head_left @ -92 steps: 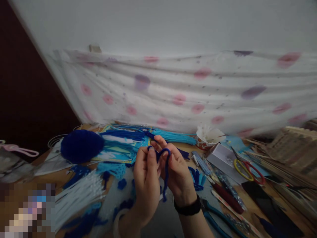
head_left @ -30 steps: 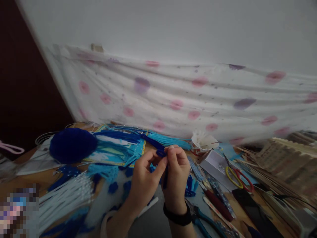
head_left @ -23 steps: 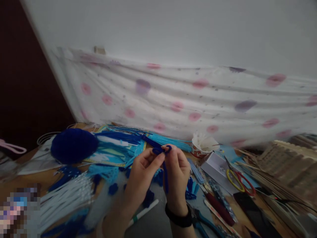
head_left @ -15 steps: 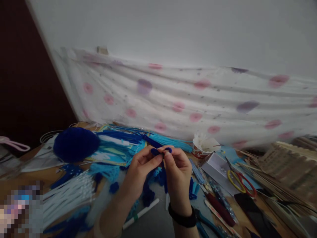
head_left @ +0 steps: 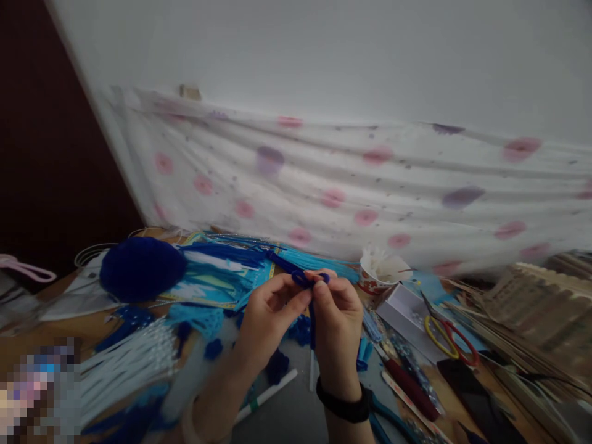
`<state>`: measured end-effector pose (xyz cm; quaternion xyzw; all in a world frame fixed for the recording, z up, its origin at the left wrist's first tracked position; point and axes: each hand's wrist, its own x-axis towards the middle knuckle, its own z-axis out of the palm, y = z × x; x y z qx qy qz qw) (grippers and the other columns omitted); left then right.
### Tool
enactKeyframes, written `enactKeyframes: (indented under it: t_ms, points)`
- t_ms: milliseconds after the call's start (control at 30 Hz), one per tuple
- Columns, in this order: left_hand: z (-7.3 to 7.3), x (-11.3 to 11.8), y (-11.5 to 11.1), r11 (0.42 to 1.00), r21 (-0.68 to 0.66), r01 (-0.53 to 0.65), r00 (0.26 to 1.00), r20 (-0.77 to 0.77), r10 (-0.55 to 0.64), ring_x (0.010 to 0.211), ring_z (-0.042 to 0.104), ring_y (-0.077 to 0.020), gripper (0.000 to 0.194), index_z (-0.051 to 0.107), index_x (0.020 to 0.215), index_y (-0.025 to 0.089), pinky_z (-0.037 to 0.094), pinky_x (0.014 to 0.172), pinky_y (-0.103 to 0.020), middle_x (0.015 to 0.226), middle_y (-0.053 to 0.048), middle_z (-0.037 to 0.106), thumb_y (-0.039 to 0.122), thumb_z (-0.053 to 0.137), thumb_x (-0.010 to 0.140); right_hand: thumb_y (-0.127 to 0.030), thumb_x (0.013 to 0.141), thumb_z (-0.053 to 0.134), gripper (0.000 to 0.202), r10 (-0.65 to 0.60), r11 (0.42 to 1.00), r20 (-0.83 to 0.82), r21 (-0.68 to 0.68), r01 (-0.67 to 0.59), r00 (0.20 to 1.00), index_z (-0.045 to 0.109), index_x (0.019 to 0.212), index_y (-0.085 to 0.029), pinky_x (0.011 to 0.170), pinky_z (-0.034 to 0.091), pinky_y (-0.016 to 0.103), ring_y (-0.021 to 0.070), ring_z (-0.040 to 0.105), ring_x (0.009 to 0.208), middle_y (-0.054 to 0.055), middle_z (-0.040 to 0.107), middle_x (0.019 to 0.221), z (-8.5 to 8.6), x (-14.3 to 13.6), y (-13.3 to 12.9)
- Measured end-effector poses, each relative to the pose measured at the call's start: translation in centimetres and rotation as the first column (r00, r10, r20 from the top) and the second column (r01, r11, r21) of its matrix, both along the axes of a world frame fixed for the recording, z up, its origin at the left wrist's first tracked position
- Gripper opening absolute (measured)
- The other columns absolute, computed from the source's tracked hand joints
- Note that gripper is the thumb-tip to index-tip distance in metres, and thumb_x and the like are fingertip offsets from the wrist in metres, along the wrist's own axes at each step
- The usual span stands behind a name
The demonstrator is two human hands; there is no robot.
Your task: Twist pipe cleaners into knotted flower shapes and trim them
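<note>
My left hand (head_left: 266, 320) and my right hand (head_left: 337, 324) meet over the cluttered table and pinch a dark blue pipe cleaner (head_left: 309, 280) between their fingertips. Its top is bent into a small loop above the fingers, and its tail hangs down between the palms. A black band circles my right wrist (head_left: 343, 407). Small blue finished pieces (head_left: 300, 330) lie on the table just under the hands.
A dark blue pom-pom (head_left: 142, 269) and bundles of blue and white pipe cleaners (head_left: 231, 265) lie at the left. A cup (head_left: 377, 277), a white box (head_left: 407, 311), scissors (head_left: 446, 333), pliers (head_left: 393, 419) and wooden sticks (head_left: 541, 302) lie at the right. A spotted cloth (head_left: 346, 185) hangs behind.
Both hands have gone on twisting the blue pipe cleaner: a wide open loop has been worked down into a small tight one at the fingertips. The view shifted slightly.
</note>
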<state>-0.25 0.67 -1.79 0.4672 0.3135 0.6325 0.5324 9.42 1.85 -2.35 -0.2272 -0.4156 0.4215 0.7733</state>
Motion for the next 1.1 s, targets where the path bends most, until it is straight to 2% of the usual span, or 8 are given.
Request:
enactKeyframes:
  t_ms: [200,433,567,733,800,867,967,1100]
  points:
    - [0.4,-0.7,0.2,0.994,-0.108,0.015,0.994,0.106,-0.003,0.075,0.066,-0.0141,0.021,0.076,0.081,0.018,0.053,0.072,-0.023,0.078,-0.001,0.074,0.024,0.09,0.066,-0.025,0.07,0.086,0.011,0.063,0.996,-0.045,-0.063,-0.066,0.997,0.075,0.067,-0.025,0.076,0.056,0.035,0.0187,0.072,0.077,0.0,0.076,0.076,0.0,-0.2,0.2]
    - [0.9,-1.5,0.1,0.985,-0.156,0.078,0.994,0.086,-0.066,0.067,0.061,-0.0115,0.02,0.08,0.076,0.018,0.047,0.064,-0.022,0.073,-0.002,0.074,0.03,0.09,0.065,-0.029,0.069,0.088,0.013,0.148,0.987,-0.04,-0.059,-0.15,0.988,0.076,0.068,-0.026,0.077,0.056,0.035,0.0172,0.07,0.073,-0.001,0.073,0.075,-0.1,0.0,0.3]
    - [0.8,-1.7,0.4,0.986,-0.122,0.11,0.994,0.013,-0.109,0.071,0.062,-0.0132,0.016,0.08,0.078,0.018,0.048,0.069,-0.024,0.072,-0.002,0.073,0.03,0.087,0.069,-0.022,0.073,0.085,0.009,0.167,0.986,0.011,-0.005,-0.167,0.986,0.078,0.07,-0.027,0.077,0.055,0.032,0.0167,0.069,0.077,-0.001,0.074,0.077,-0.2,0.2,0.4]
    - [0.5,-1.9,0.3,0.999,0.018,-0.035,0.992,-0.122,0.037,0.071,0.06,-0.0131,0.008,0.076,0.075,0.02,0.045,0.068,-0.023,0.072,0.001,0.07,0.027,0.081,0.078,-0.014,0.076,0.081,0.016,0.12,0.99,0.091,0.056,-0.126,0.988,0.081,0.075,-0.031,0.082,0.054,0.033,0.0173,0.07,0.085,-0.001,0.078,0.084,-0.5,0.6,0.7]
    - [0.6,-2.1,0.1,0.998,0.037,-0.043,0.992,-0.12,0.048,0.071,0.059,-0.0131,0.011,0.075,0.073,0.02,0.045,0.068,-0.023,0.072,0.001,0.069,0.027,0.08,0.079,-0.014,0.077,0.081,0.017,0.08,0.992,0.146,0.085,-0.093,0.986,0.081,0.077,-0.03,0.089,0.052,0.036,0.0194,0.071,0.093,0.0,0.08,0.092,-0.3,0.9,0.6]
    - [0.7,-2.2,0.1,1.0,-0.002,0.003,0.999,-0.045,-0.004,0.07,0.06,-0.0133,0.012,0.074,0.072,0.021,0.045,0.067,-0.024,0.071,0.001,0.069,0.028,0.081,0.078,-0.014,0.078,0.081,0.016,0.049,0.993,0.19,0.1,-0.069,0.981,0.081,0.079,-0.03,0.094,0.051,0.038,0.0207,0.069,0.101,0.001,0.079,0.1,0.0,1.5,0.4]
    - [1.1,-2.4,0.1,0.985,-0.112,0.132,0.989,0.075,-0.124,0.065,0.059,-0.0129,0.015,0.075,0.069,0.019,0.045,0.064,-0.024,0.069,0.0,0.07,0.03,0.086,0.069,-0.015,0.08,0.08,0.022,0.011,0.993,0.29,0.113,-0.046,0.957,0.08,0.094,-0.032,0.097,0.05,0.039,0.0226,0.066,0.11,0.002,0.075,0.113,0.5,2.5,-0.1]
    - [1.6,-2.6,0.3,0.935,-0.236,0.264,0.964,0.104,-0.246,0.061,0.055,-0.0114,0.026,0.075,0.064,0.016,0.042,0.062,-0.024,0.064,0.0,0.067,0.034,0.092,0.057,-0.02,0.085,0.078,0.019,-0.05,0.976,0.589,0.199,-0.085,0.806,0.081,0.1,-0.032,0.096,0.05,0.04,0.0259,0.063,0.117,0.005,0.071,0.126,0.9,3.7,-0.4]
